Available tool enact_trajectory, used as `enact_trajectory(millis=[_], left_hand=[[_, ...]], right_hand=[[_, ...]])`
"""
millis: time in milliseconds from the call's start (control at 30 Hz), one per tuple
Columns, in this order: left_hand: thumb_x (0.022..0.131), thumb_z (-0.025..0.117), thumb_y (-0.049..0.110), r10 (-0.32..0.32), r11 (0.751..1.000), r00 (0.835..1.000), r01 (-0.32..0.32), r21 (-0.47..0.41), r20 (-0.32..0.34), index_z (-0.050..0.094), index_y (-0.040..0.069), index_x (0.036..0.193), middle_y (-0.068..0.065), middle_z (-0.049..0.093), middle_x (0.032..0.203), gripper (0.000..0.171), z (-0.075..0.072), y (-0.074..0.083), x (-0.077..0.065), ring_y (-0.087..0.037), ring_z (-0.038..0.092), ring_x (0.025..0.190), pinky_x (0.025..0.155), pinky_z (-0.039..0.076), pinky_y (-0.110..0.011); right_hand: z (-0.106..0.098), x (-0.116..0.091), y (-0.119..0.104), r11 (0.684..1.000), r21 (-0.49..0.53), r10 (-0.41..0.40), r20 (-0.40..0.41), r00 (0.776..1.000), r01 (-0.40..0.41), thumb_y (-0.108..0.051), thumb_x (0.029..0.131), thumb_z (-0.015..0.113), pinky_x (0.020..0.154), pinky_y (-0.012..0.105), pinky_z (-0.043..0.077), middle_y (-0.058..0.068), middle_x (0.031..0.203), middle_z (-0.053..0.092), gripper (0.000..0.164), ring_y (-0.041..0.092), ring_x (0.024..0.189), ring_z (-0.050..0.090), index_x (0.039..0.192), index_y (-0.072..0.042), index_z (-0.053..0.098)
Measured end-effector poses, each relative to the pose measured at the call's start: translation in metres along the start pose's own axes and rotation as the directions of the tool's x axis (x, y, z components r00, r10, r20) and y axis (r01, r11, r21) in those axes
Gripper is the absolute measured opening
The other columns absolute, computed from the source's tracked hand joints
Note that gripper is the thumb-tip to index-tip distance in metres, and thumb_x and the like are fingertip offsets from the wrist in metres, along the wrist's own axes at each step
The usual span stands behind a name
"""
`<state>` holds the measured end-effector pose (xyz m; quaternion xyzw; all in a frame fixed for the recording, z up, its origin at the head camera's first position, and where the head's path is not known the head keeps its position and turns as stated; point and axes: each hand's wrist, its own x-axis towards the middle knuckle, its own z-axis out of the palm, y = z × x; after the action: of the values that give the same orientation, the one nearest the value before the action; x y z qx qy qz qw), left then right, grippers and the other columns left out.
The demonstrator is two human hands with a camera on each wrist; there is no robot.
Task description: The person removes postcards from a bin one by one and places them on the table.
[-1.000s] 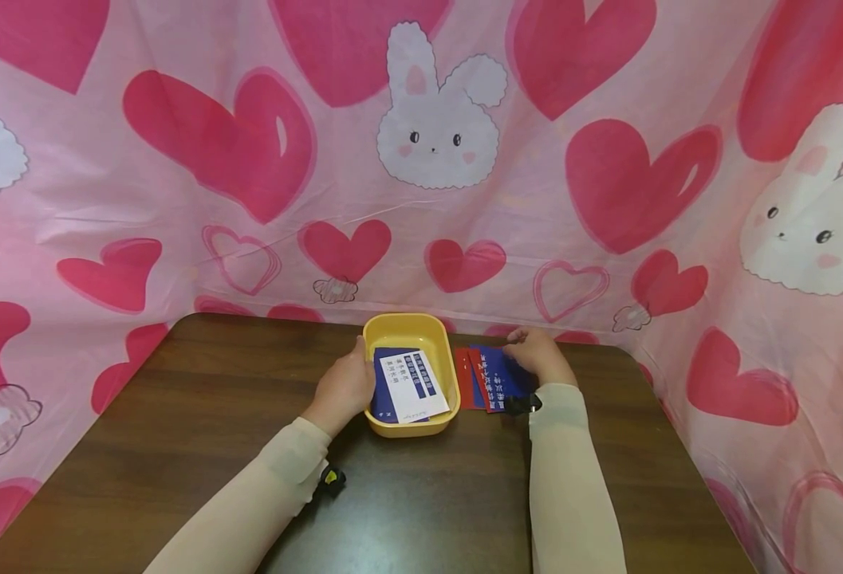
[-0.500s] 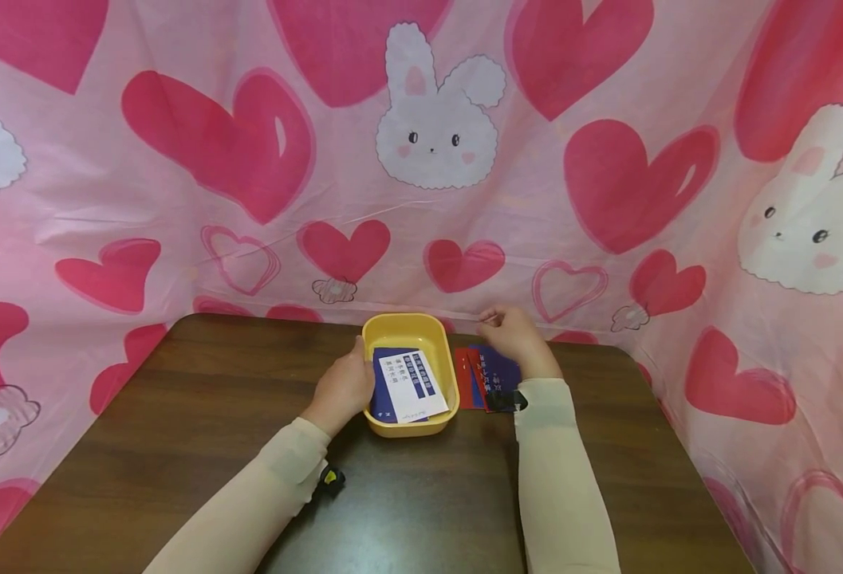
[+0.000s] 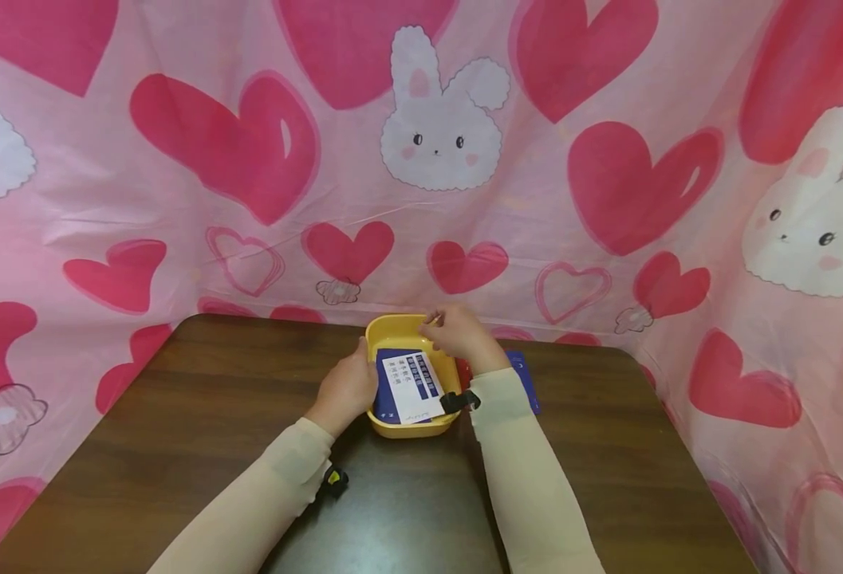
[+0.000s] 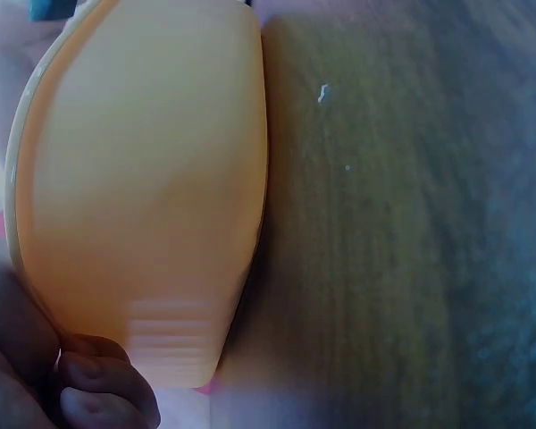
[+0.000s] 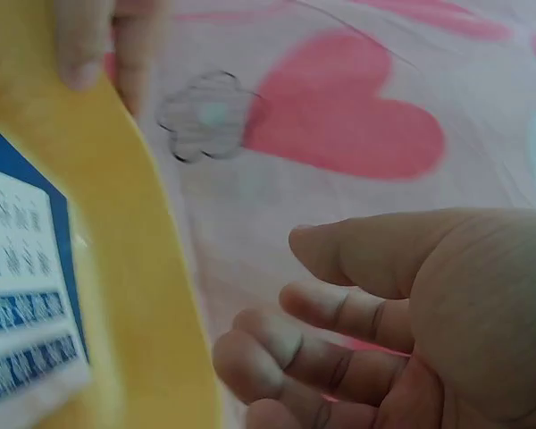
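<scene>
A yellow plastic tray [image 3: 394, 430] stands near the back of the table, with a white printed card [image 3: 412, 391] lying over a dark blue card [image 3: 385, 402] inside. My left hand [image 3: 345, 387] grips the tray's left wall, thumb at the rim; the left wrist view shows its curled fingers [image 4: 107, 389] at the tray's edge. Above the tray's far right corner hovers my right hand [image 3: 457, 333], its fingers loosely bent. Nothing lies between them in the right wrist view, where the right hand [image 5: 384, 322] is beside the tray rim.
Right of the tray, partly under the right forearm, lie a blue card [image 3: 525, 381] and a red card [image 3: 464, 372]. A pink curtain [image 3: 263, 263] with hearts and rabbits hangs behind and beside the brown wooden table [image 3: 198, 414].
My right hand has moved left, from over the red and blue cards to above the tray's far right corner. The left hand keeps its hold on the tray.
</scene>
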<state>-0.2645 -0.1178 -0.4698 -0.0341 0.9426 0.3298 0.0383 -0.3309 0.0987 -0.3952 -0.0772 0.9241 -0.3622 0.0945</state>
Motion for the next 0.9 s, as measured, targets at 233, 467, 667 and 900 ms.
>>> enact_trajectory(millis=[233,467,667,900], left_hand=[[0.122,0.048,0.031,-0.013,1.0,1.0,0.013,-0.007,0.005,0.019,0.003,0.181,-0.025,0.061,0.165,0.072,0.0,0.0,0.0,-0.041,0.073,0.136,0.116,0.058,-0.062],[0.121,0.049,0.031,0.001,1.0,1.0,-0.001,0.0,-0.005,0.021,0.002,0.18,-0.025,0.063,0.163,0.071,0.0,-0.002,0.0,-0.039,0.076,0.13,0.112,0.061,-0.061],[0.121,0.049,0.031,0.005,1.0,1.0,-0.005,0.0,0.001,0.021,0.002,0.18,-0.025,0.063,0.163,0.072,0.0,-0.003,0.0,-0.039,0.076,0.128,0.111,0.062,-0.06],[0.122,0.048,0.031,0.006,1.0,1.0,-0.006,-0.002,0.005,0.02,0.003,0.181,-0.025,0.062,0.164,0.071,0.0,-0.002,0.001,-0.038,0.077,0.127,0.11,0.062,-0.06]], right_hand=[[0.03,0.013,-0.007,0.991,-0.132,0.027,0.0,1.0,-0.027,-0.026,0.103,0.082,0.085,0.041,0.063,0.009,0.095,0.071,0.019,0.028,0.087,0.069,0.109,-0.009,0.076],[0.049,0.019,-0.013,0.944,-0.33,-0.022,-0.021,1.0,0.014,-0.019,0.093,0.093,0.102,0.044,0.063,0.006,0.093,0.076,0.027,0.025,0.088,0.069,0.113,-0.005,0.08],[0.059,0.02,-0.019,0.9,-0.435,0.048,0.02,0.999,-0.034,-0.026,0.086,0.102,0.109,0.045,0.064,0.005,0.106,0.078,0.052,0.024,0.097,0.072,0.127,-0.006,0.077],[0.063,0.02,-0.021,0.884,-0.456,0.127,0.028,0.991,-0.101,-0.026,0.084,0.103,0.106,0.047,0.066,0.006,0.108,0.078,0.057,0.024,0.098,0.073,0.128,-0.006,0.075]])
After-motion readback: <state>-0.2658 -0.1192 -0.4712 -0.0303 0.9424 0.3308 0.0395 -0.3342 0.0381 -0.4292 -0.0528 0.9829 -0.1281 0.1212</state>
